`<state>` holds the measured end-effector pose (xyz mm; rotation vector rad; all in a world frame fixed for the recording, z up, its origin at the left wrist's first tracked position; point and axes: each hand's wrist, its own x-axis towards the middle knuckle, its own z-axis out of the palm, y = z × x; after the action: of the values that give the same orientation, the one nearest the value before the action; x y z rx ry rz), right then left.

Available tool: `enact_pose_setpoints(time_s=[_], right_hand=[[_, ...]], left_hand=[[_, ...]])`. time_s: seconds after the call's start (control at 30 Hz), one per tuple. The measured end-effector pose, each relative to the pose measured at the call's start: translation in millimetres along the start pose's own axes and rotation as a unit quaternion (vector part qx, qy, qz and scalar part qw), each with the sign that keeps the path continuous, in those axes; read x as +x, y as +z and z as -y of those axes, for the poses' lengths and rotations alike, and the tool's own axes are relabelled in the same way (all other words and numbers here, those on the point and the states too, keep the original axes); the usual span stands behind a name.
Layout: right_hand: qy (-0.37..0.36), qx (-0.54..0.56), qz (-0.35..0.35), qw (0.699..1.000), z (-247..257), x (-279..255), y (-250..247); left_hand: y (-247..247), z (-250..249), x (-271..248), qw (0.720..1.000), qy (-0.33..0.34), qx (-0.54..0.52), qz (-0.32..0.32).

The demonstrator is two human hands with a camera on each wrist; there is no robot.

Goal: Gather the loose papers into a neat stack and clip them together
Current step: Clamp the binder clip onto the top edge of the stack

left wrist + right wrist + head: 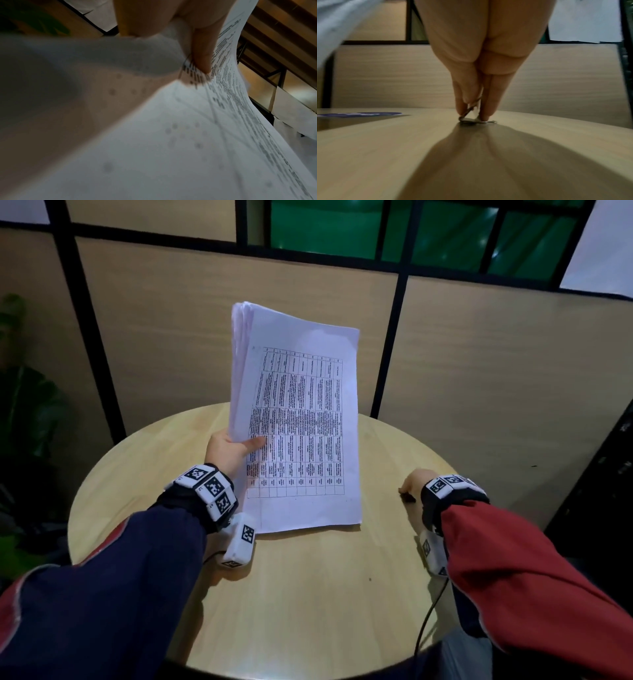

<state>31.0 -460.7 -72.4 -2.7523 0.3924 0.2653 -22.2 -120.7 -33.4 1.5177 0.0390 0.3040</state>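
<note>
While the left hand [227, 451] grips the limp, light paper stack [298, 419] by its left edge, the right hand [476, 94] pinches a small wire clip [474, 119] on the table [308, 594] — thin, slippery, best taken by its loops.

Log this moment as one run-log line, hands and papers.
left hand: holds paper stack upright, bottom edge on table | right hand: pinching binder clip on table | papers: not yet clipped

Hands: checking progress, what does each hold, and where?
Left hand grips the papers at their left edge; right hand pinches a binder clip by its wire handles on the table.
</note>
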Motion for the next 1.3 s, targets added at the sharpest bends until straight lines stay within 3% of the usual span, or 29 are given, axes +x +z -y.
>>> enact_pose_setpoints(time_s=[0.2, 0.37, 0.73, 0.83, 0.93, 1.1, 1.17, 1.3], right_hand=[[-0.177, -0.087, 0.016, 0.980, 54.5, -39.0, 14.1], [-0.248, -0.115, -0.020, 0.962, 85.9, -54.3, 28.0], [-0.140, -0.071, -0.035, 0.987, 83.4, -51.6, 25.0], [-0.142, 0.009, -0.105, 0.984, 89.1, -56.2, 12.4], [-0.162, 0.171, -0.217, 0.947, 101.5, -65.3, -15.5], [-0.298, 0.356, -0.300, 0.833, 136.6, -100.4, -74.8], [-0.338, 0.391, -0.332, 0.789, 148.4, -113.7, -92.2], [-0.364, 0.390, -0.370, 0.761, 164.6, -131.4, -115.1]], left_hand=[[-11.2, 1.2, -0.7, 0.999, 0.011, -0.033, 0.009], [-29.6, 4.3, 0.4, 0.999, 0.019, -0.033, 0.003], [-57.3, -2.9, -11.1, 0.998, 0.026, -0.058, 0.002], [-57.5, -4.9, -14.7, 0.997, 0.022, -0.073, 0.006], [-57.1, -6.6, -16.7, 0.996, 0.005, -0.089, 0.017], [-57.6, -8.7, -15.2, 0.999, -0.001, -0.044, 0.029], [-56.1, -10.3, -20.0, 0.998, 0.016, -0.053, 0.019], [-55.4, -11.9, -25.8, 0.993, 0.014, -0.109, 0.035]])
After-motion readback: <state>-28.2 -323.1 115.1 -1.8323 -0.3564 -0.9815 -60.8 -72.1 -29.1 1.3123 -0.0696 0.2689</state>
